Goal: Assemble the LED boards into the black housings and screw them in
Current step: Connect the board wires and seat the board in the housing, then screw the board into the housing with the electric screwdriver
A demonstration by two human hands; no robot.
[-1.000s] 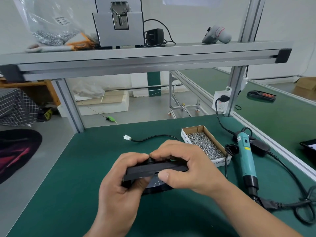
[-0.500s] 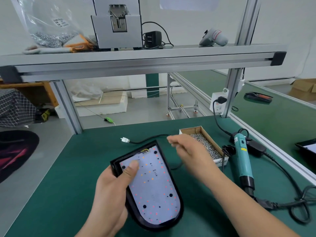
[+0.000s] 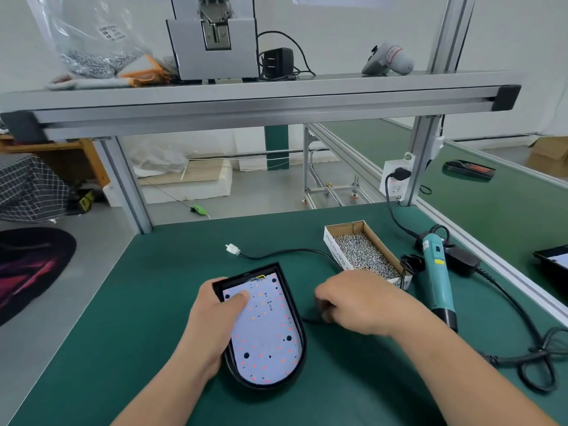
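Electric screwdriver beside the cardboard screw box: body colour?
Teal body, black nose; the corded electric screwdriver shows best in the head view.

**Bright, flat light, plus some fisheye bend**

Evenly lit with soft white light, no real glare on the LED board (image 3: 264,330). Faint soft shadows on the green surface (image 3: 123,333) right around it. Slight motion smear just right of it. Far above it, the shelf (image 3: 246,96) bows.
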